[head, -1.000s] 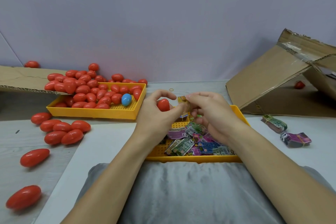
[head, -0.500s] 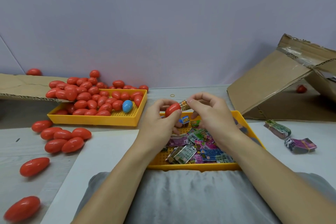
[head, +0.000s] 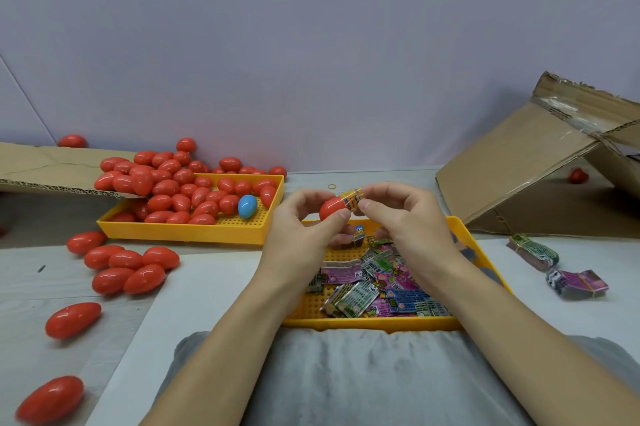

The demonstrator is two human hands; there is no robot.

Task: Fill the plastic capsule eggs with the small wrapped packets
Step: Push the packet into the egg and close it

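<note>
Insertion step: left hand (head: 300,235) grips red egg half (head: 331,208), right hand (head: 398,218) pinches folded packet (head: 352,200) at its mouth — next, probably push it fully in.

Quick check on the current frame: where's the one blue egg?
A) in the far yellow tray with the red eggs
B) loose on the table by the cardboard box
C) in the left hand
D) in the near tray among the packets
A: the blue egg lies inside the far yellow tray, at the right edge of the pile of red eggs; the left hand grips a red egg half instead.
</note>
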